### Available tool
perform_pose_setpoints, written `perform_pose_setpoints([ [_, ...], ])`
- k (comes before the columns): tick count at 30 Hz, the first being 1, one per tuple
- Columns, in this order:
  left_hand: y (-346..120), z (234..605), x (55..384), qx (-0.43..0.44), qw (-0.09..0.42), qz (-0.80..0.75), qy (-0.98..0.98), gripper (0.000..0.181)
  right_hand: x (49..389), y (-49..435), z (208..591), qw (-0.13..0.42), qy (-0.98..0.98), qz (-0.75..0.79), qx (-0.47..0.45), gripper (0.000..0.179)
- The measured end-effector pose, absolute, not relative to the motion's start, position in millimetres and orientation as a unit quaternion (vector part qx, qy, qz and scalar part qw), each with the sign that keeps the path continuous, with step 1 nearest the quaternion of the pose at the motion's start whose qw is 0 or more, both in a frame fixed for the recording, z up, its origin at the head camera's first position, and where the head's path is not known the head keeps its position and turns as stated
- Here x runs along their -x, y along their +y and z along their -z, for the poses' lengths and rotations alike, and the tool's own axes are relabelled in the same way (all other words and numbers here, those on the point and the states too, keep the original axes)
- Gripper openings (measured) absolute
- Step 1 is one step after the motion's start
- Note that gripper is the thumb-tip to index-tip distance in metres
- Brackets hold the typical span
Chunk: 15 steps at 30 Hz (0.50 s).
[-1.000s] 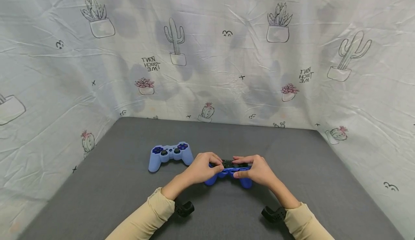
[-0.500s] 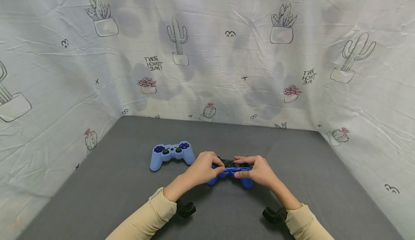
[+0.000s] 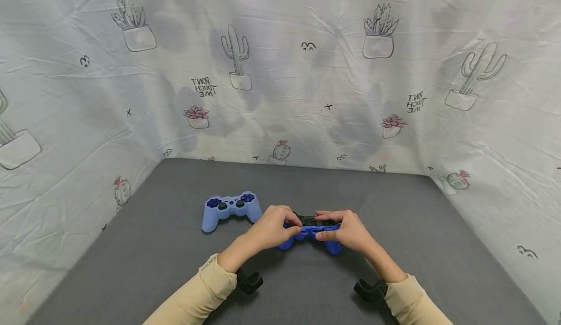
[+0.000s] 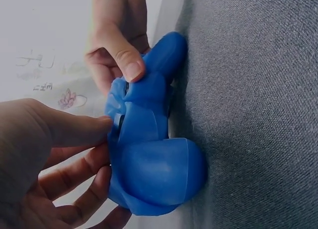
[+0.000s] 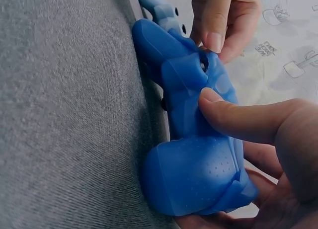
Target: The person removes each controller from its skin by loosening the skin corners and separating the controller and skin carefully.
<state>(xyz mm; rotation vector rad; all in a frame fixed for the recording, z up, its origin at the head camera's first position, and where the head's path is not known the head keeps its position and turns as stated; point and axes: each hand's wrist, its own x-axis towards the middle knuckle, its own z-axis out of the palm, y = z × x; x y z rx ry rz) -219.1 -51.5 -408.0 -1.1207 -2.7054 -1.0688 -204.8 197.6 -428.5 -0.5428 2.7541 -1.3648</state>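
A dark blue silicone cover [image 3: 334,247] sits on a black game controller [image 3: 308,221] on the grey table, its grips toward the person. My left hand [image 3: 275,226] pinches the cover near its left half; in the left wrist view, the thumb and fingers of that hand [image 4: 44,149] meet at the cover's edge by a slot. My right hand [image 3: 349,230] holds the other side. In the right wrist view, its thumb lies on the cover's back [image 5: 191,114] while the fingers are partly hidden on the far side. Most of the controller is hidden by cover and hands.
A light blue game controller [image 3: 230,207] with dark thumbsticks lies left of my left hand. The grey table [image 3: 280,286] meets a white curtain [image 3: 280,71] printed with cactus drawings at the back and sides. Black wrist cameras [image 3: 250,282] hang under both wrists.
Both hands stay nearly in place on the cover, with only slight shifts at the left fingers. The head view sways a little. The light blue controller stays put.
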Motion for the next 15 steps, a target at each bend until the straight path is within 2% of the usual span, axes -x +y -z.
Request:
perform_pose_setpoints([
  [9,-54,409,222,0.354,0.015,0.348,-0.868,0.005,204,198,431,-0.009,0.889,0.399,0.224,0.046],
  [15,-51,409,220,0.351,0.016,0.353,-0.867,0.004,192,196,431,-0.057,0.911,0.369,0.176,0.053],
])
